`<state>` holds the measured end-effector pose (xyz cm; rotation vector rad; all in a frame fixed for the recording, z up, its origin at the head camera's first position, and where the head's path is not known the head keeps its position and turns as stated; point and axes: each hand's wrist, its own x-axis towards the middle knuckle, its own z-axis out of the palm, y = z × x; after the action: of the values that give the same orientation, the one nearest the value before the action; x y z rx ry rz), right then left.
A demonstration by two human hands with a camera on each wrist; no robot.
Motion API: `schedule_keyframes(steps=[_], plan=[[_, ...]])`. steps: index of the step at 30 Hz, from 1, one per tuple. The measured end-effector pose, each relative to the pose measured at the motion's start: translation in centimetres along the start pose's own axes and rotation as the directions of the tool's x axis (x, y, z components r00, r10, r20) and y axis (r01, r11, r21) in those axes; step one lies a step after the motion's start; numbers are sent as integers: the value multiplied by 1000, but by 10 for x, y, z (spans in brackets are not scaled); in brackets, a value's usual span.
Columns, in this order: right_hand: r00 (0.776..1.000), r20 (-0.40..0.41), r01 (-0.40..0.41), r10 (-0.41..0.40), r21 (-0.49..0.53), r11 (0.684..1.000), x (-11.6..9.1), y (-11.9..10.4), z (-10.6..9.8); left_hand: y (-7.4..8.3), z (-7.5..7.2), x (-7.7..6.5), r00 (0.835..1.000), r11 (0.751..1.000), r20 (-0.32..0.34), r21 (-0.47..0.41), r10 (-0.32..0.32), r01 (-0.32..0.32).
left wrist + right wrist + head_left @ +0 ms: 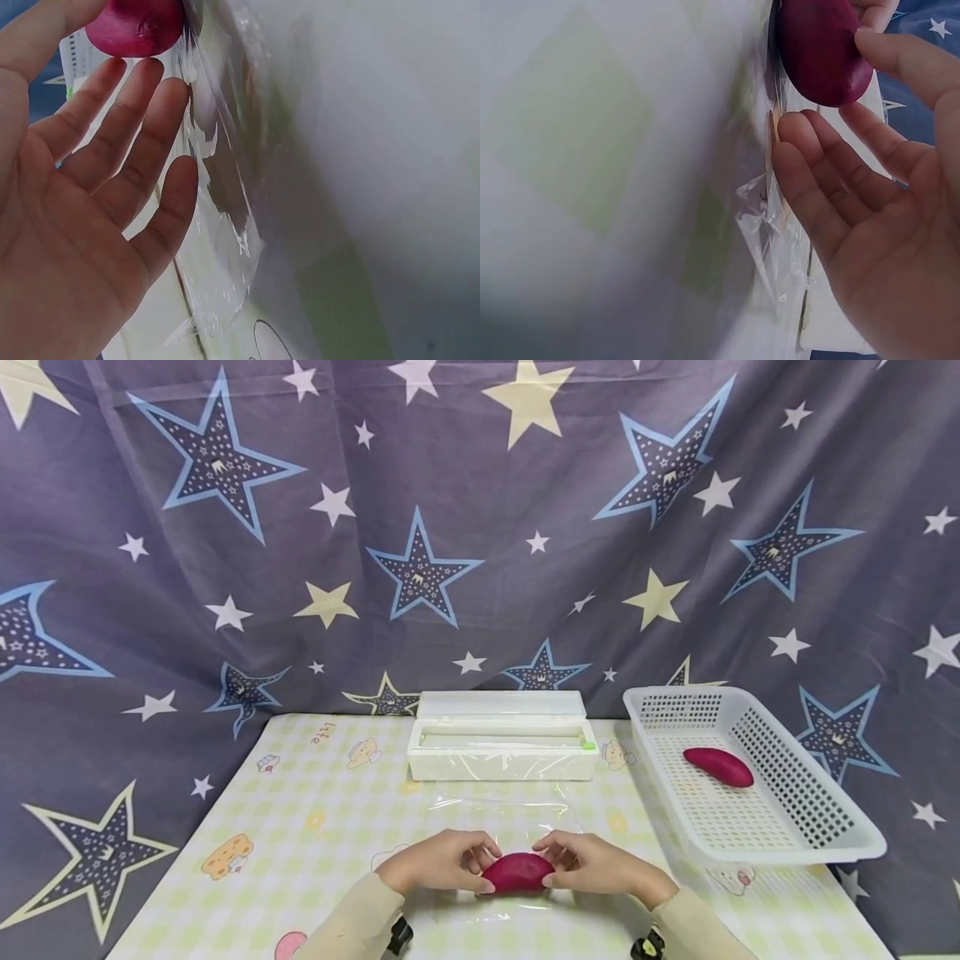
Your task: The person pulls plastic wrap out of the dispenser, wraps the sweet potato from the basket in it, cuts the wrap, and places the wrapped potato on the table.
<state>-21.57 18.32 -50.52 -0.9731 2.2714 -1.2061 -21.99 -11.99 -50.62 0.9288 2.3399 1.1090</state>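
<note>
A smooth, magenta sweet potato (517,872) lies across a sheet of clear cling film (502,810) near the table's front. My left hand (450,860) holds its left end, thumb on the near side and fingers toward the far side. At the other end my right hand (592,864) pinches it the same way. In the left wrist view, the left fingertips (154,67) reach the sweet potato's end. Crinkled film (765,225) shows beside my right fingers in the right wrist view. Behind stands a white cling film box (502,764), its lid raised.
At the right, a white perforated basket (787,856) holds a second sweet potato (718,767). A green slider (588,746) sits at the box's right front edge. The checked tablecloth (300,810) covers the table, and a starry curtain (480,677) hangs behind.
</note>
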Motion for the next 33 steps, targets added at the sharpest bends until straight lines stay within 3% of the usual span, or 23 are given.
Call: schedule_keyframes(steps=[17,25,33], plan=[[999,-11,45,-45,42,998,-12,6,-6,-11,-14,-21,999,999,17,36,-27,26],[1000,-20,-13,13,6,1000,-19,10,-9,-9,-15,-31,998,999,40,16,-52,51],[1000,1,30,-30,-26,999,-24,15,-9,-8,-12,-37,996,999,84,23,-31,30]])
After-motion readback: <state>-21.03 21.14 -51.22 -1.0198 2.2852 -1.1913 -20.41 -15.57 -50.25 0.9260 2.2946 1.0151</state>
